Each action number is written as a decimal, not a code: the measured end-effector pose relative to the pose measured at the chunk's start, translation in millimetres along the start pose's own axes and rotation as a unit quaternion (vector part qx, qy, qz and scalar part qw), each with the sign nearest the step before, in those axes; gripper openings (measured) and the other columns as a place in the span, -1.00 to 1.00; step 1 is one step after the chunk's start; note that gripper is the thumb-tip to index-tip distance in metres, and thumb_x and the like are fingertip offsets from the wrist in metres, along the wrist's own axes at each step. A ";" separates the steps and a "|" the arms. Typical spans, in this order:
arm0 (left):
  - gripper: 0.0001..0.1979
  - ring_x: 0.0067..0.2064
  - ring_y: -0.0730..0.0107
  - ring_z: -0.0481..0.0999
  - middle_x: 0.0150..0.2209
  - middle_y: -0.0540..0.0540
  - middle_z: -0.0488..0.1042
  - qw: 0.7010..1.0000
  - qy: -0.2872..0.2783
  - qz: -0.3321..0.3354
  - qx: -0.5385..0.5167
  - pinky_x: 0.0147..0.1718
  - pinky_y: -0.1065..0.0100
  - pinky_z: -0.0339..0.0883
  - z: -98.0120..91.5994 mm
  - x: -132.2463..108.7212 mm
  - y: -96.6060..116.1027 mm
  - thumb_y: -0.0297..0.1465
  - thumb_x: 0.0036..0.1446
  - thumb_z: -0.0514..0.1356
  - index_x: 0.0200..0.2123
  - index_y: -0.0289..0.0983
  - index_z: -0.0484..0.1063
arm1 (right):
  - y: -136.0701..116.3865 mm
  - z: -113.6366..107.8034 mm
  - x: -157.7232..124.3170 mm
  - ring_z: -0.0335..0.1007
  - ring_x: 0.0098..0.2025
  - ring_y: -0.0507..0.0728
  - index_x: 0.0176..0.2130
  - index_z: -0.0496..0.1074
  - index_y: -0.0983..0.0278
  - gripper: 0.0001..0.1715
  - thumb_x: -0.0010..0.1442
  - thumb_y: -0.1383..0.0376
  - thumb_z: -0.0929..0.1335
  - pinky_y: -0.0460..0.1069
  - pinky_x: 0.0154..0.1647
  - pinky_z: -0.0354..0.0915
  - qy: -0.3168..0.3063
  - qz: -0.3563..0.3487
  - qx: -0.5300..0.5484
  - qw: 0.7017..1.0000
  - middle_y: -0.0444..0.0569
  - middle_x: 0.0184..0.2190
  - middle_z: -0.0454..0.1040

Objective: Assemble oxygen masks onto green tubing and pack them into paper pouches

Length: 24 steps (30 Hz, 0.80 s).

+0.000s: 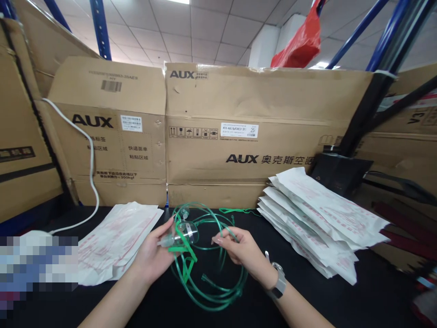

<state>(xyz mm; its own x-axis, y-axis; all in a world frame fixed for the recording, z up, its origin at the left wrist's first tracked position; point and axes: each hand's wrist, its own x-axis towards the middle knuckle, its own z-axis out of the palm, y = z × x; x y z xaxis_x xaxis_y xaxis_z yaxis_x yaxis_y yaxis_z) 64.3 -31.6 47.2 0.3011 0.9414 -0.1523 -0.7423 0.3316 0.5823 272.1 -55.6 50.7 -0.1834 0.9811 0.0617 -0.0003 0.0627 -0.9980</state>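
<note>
My left hand (153, 255) is closed around a clear plastic oxygen mask (191, 232), with a green elastic strap (191, 257) draped across it. Coiled green tubing (211, 306) hangs in loops between my hands, low over the black tabletop. My right hand (243, 249) pinches one of these loops between thumb and fingers. A green connector end (205, 277) shows inside the coil. Part of the mask is hidden behind my left fingers.
White paper packages with red print form a stack (317, 218) on the right; more packages (116, 241) lie on the left. AUX cardboard panels (218, 159) wall off the back. A white cable (92, 173) runs down on the left. A black box (341, 173) stands behind the stack.
</note>
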 end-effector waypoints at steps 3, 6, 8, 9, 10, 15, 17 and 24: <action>-0.82 -0.39 0.26 0.51 -0.40 -0.18 0.48 0.999 -0.023 -0.013 -0.033 -0.39 0.20 0.40 -2.7 -2.6 7.2 -0.45 0.13 0.00 -0.33 -0.34 0.39 | 6.3 0.3 4.2 -0.26 -0.76 -0.15 -0.54 0.38 0.32 -0.67 -0.04 0.08 0.38 -0.16 -0.77 -0.28 0.014 0.015 -0.023 1.000 -0.34 -0.81 -0.07; -0.76 -0.42 0.26 0.49 -0.45 -0.22 0.44 0.998 -0.021 -0.041 -0.034 -0.37 0.16 0.40 -5.5 -6.8 11.9 -0.41 0.14 -0.04 -0.36 -0.38 0.39 | 10.8 -8.9 10.7 -0.29 -0.75 -0.14 -0.50 0.37 0.31 -0.63 -0.02 0.04 0.35 -0.16 -0.77 -0.29 0.067 0.004 0.014 0.998 -0.36 -0.80 -0.13; -0.78 -0.46 0.32 0.46 -0.46 -0.19 0.42 0.997 -0.036 -0.050 -0.039 -0.40 0.20 0.39 -5.6 -10.1 11.9 -0.43 0.12 -0.01 -0.44 -0.35 0.38 | 13.2 -18.2 15.4 -0.31 -0.74 -0.13 -0.48 0.36 0.31 -0.61 -0.03 0.01 0.34 -0.17 -0.77 -0.28 0.128 -0.014 0.038 0.991 -0.36 -0.78 -0.15; -0.80 -0.48 0.36 0.44 -0.46 -0.17 0.41 0.996 -0.053 -0.054 -0.038 -0.41 0.23 0.38 -5.1 -11.6 10.9 -0.45 0.10 0.01 -0.49 -0.34 0.37 | 14.6 -22.8 17.6 -0.31 -0.74 -0.13 -0.47 0.36 0.30 -0.60 -0.04 0.00 0.34 -0.17 -0.77 -0.27 0.157 -0.022 0.040 0.987 -0.37 -0.78 -0.16; -0.81 -0.50 0.39 0.42 -0.47 -0.15 0.40 0.995 -0.075 -0.062 -0.031 -0.43 0.25 0.37 -4.3 -13.1 9.3 -0.49 0.08 0.03 -0.54 -0.33 0.36 | 16.1 -27.1 19.7 -0.30 -0.74 -0.12 -0.47 0.35 0.30 -0.59 -0.05 -0.01 0.34 -0.16 -0.77 -0.26 0.179 -0.028 0.034 0.983 -0.37 -0.78 -0.16; -0.79 -0.57 0.47 0.30 -0.63 -0.04 0.24 0.968 -0.213 -0.128 0.048 -0.50 0.35 0.27 -2.2 -16.6 -4.6 -0.56 -0.05 0.14 -0.69 -0.37 0.36 | 25.9 -35.5 27.9 -0.12 -0.74 -0.10 -0.58 0.30 0.29 -0.61 -0.09 0.03 0.38 -0.14 -0.74 -0.15 0.184 -0.042 -0.016 0.982 -0.30 -0.77 0.02; -0.78 -0.59 0.49 0.26 -0.68 -0.01 0.20 0.949 -0.263 -0.159 0.063 -0.50 0.35 0.26 -4.5 -16.3 -10.2 -0.50 -0.11 0.21 -0.74 -0.38 0.36 | 30.3 -33.5 30.5 0.06 -0.66 -0.05 -0.62 0.29 0.29 -0.64 -0.17 0.09 0.43 -0.12 -0.64 0.04 0.178 -0.058 -0.032 0.982 -0.25 -0.70 0.17; -0.89 -0.66 0.54 0.22 -0.75 0.03 0.18 0.893 -0.396 -0.196 0.083 -0.57 0.33 0.26 -15.4 -17.1 -19.6 -0.37 -0.28 0.31 -0.65 -0.32 0.55 | 42.6 -24.1 34.0 0.21 -0.04 0.20 -0.58 0.34 0.28 -0.70 -0.25 0.20 0.49 0.05 0.01 0.09 0.148 -0.067 0.012 0.987 -0.03 -0.21 0.39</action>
<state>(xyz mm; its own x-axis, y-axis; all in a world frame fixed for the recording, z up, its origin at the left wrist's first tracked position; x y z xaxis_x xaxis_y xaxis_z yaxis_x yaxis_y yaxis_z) 64.4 -53.2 26.1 0.8962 0.3942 0.2038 -0.4078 0.5507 0.7282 289.5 -15.1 10.5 0.1149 0.9749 0.1909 -0.0281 0.1953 -0.9803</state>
